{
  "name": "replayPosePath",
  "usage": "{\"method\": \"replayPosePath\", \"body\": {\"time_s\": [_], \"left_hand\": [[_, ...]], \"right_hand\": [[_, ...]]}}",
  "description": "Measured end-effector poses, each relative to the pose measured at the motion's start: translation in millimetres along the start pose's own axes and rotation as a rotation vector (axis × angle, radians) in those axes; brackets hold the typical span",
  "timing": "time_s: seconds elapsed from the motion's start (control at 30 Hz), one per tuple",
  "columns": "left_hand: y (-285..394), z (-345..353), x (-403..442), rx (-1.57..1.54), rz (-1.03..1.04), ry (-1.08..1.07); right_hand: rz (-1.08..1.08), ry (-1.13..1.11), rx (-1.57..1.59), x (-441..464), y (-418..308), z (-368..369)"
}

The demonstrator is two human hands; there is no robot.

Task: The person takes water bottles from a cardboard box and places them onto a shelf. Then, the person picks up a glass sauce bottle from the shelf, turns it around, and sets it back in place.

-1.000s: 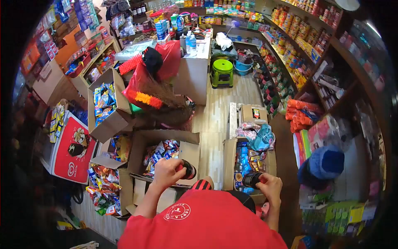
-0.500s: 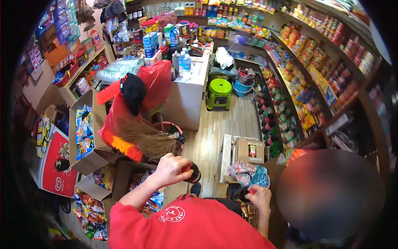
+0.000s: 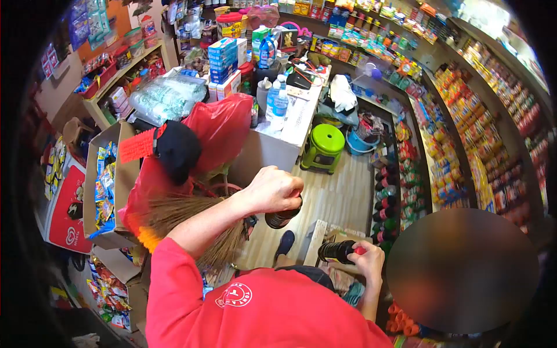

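Left hand (image 3: 275, 190) clenched around the cap end of a dark bottle (image 3: 284, 216), arm stretched out, bottle hanging below the fist; in view this is below and left of the green stool (image 3: 324, 145). Right hand (image 3: 368, 261) grasping the red-capped end of another dark bottle (image 3: 336, 252), this one lying roughly sideways, base pointing left, well below the stool in view. Both bottles up off the floor, apart from each other. Dark shoe (image 3: 285, 243) on the wood floor (image 3: 316, 191), below the stool, between the two bottles. Blue basin (image 3: 361, 142) just right of the stool, cloth items in it. White cloth (image 3: 343, 93) above the stool. White-topped counter (image 3: 300, 119) just left of the stool, with clear water bottles (image 3: 279, 107) and blue boxes (image 3: 223, 60) on it. Farther left of the stool: red plastic bag (image 3: 223, 129), black cap (image 3: 178, 152), then an open carton (image 3: 129, 174) of snack packs. Broom (image 3: 188, 219) below and left of the stool, partly behind the left forearm. Right of the stool, past the basin, shelves (image 3: 430, 156) packed with goods. Bottle labels can't be read.
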State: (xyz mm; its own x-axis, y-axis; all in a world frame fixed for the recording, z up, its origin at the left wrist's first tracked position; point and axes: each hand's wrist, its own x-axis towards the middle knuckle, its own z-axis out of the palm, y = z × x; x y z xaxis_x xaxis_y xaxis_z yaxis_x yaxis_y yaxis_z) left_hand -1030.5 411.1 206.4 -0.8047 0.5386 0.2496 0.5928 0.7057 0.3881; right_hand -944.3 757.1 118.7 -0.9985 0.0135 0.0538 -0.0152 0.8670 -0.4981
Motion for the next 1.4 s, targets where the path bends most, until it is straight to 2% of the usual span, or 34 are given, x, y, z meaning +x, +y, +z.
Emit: {"method": "replayPosePath", "body": {"time_s": [0.27, 0.4, 0.47, 0.7, 0.87, 1.0, 1.03, 1.1, 1.13, 1.4], "left_hand": [[-84.7, -8.5, 136.3, 0.009, -0.046, 0.029], [-126.0, -7.9, 193.0, 0.091, -0.069, 0.121], [-144.7, -10.6, 220.5, 0.048, -0.089, 0.233], [-234.6, -2.5, 299.7, 0.111, -0.153, 0.137], [-291.4, -6.1, 333.1, 0.132, -0.169, 0.043], [-315.1, -12.9, 349.9, 0.143, -0.173, 0.063], [-325.3, -10.6, 351.8, 0.144, -0.211, 0.007], [-330.1, -16.3, 356.2, 0.137, -0.217, -0.006], [-335.5, -17.0, 358.7, 0.139, -0.266, -0.082], [-343.4, -20.2, 359.5, 0.175, -0.408, -0.021]], "right_hand": [[-0.144, -0.174, -0.021, 158.9, 5.4, 10.0], [-0.171, -0.145, -0.007, 228.2, -2.0, 6.3], [-0.2, -0.142, -0.024, 259.4, -3.9, 6.8], [-0.183, -0.101, -0.006, 355.1, -2.0, 24.3], [-0.155, -0.121, -0.019, 409.6, -7.4, 17.9], [-0.135, -0.134, 0.021, 443.9, -6.7, 17.5], [-0.102, -0.155, 0.101, 449.6, -6.7, 16.3], [-0.152, -0.142, 0.041, 464.7, -0.2, 17.8], [-0.182, -0.13, 0.023, 472.6, 4.5, 18.7], [-0.259, -0.212, 0.051, 540.2, 30.0, -5.9]]}}
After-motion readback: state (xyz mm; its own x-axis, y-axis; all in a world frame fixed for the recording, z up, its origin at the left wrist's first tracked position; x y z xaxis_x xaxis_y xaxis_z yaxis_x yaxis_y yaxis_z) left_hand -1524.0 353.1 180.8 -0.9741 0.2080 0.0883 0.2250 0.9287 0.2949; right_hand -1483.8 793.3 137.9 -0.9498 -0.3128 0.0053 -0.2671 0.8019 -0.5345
